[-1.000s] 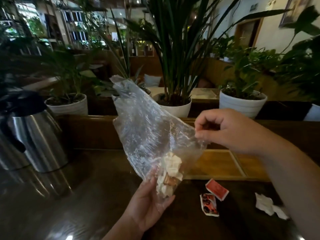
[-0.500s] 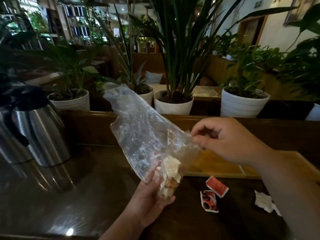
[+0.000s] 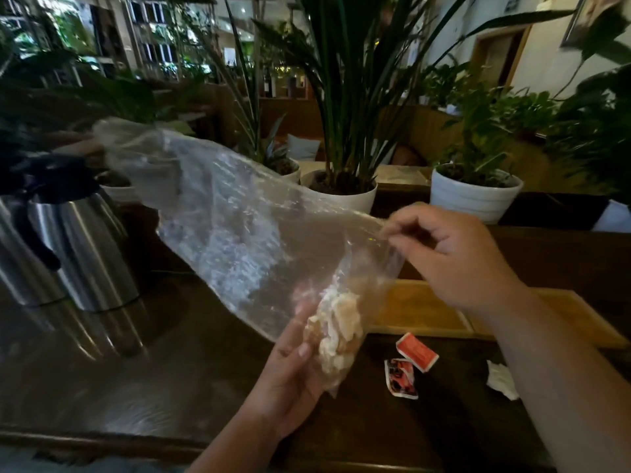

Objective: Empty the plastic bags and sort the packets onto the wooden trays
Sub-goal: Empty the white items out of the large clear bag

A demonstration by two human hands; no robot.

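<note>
The clear crinkled plastic bag [image 3: 239, 227] now lies stretched nearly sideways above the bench [image 3: 136, 370]; half a second ago it stood steeper, its free end pointing up. That end has swung left, toward the steel jug [image 3: 85, 250], and blurs there. My right hand [image 3: 454, 257] pinches the bag's edge between thumb and fingertips and has pulled it up and to the right. My left hand [image 3: 290, 373] grips the bag's low corner from beneath, fingers curled round the clump of white and tan packets [image 3: 336, 332] bunched inside.

Judgement: I cannot tell which end is the mouth, and nothing has left this bag yet.

On the bench below lie two red packets [image 3: 408, 363], touching, and a crumpled white packet [image 3: 502, 380] to their right. None is on the pale wooden tray [image 3: 426, 312] just behind them. Sorting not begun.
</note>
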